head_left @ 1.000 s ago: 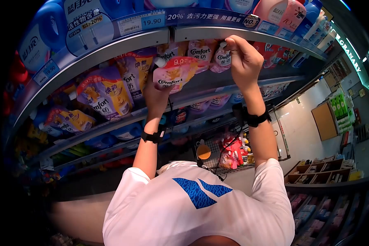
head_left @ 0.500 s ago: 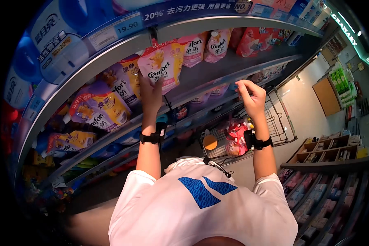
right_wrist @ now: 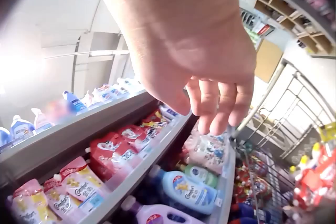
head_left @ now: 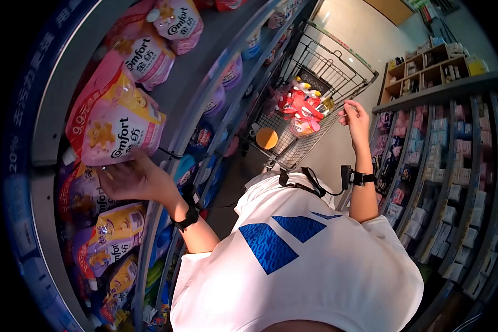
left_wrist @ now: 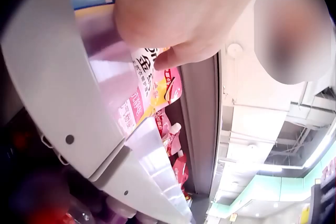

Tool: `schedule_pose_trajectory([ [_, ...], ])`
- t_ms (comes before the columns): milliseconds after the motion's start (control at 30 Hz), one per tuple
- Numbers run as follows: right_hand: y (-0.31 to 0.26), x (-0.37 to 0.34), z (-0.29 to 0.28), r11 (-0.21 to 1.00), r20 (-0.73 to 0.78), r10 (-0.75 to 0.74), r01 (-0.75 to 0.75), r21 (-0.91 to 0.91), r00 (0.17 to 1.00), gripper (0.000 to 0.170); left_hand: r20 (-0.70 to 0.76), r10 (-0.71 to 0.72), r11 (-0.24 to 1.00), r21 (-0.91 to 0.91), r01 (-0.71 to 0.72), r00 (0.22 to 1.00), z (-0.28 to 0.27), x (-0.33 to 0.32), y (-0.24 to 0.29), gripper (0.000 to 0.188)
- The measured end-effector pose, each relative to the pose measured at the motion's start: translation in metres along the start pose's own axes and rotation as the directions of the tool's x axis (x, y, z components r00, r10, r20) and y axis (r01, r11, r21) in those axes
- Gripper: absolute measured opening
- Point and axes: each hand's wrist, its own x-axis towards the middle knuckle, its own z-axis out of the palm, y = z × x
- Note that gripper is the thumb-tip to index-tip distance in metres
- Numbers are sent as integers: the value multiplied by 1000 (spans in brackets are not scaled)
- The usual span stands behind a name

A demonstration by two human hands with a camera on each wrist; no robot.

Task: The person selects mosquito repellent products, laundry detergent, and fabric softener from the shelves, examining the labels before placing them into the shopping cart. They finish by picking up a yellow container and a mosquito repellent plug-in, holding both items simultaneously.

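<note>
My left hand [head_left: 133, 180] grips the lower edge of a pink and yellow Comfort pouch [head_left: 116, 119], with the thumb on its printed front. The pouch leans at the shelf front, overlapping the other pouches there in the head view. Seen from the left wrist, the hand [left_wrist: 178, 19] covers much of the pouch [left_wrist: 139, 77]. My right hand [head_left: 357, 123] hangs in the air to the right of the shopping cart [head_left: 293, 149]. Its fingers [right_wrist: 210, 106] are loosely curled and hold nothing.
More Comfort pouches [head_left: 144, 55] stand along the same shelf, with purple and yellow ones [head_left: 113, 238] nearer me. Bottles fill the lower shelf [right_wrist: 191, 190]. Red packs [head_left: 301, 108] and a round orange-yellow thing [head_left: 266, 138] are in the cart area. Another shelf rack [head_left: 442, 166] runs along the right.
The view has turned rightward and down toward the cart. The right hand has come away from the shelf pouches and dropped beside the cart. The left hand still holds the pink pouch at the shelf.
</note>
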Motion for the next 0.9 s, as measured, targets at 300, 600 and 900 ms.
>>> schedule_pose_trajectory([
  [300,121,45,-40,813,-95,-166,82,-577,981,37,34,388,921,30,-389,921,32,-56,22,56],
  [600,302,130,-43,555,373,155,232,-799,915,38,684,-158,983,175,50,712,99,-161,100,34],
  [900,366,171,-1,173,380,444,338,-925,812,34,841,-528,837,491,241,121,119,-322,130,43],
])
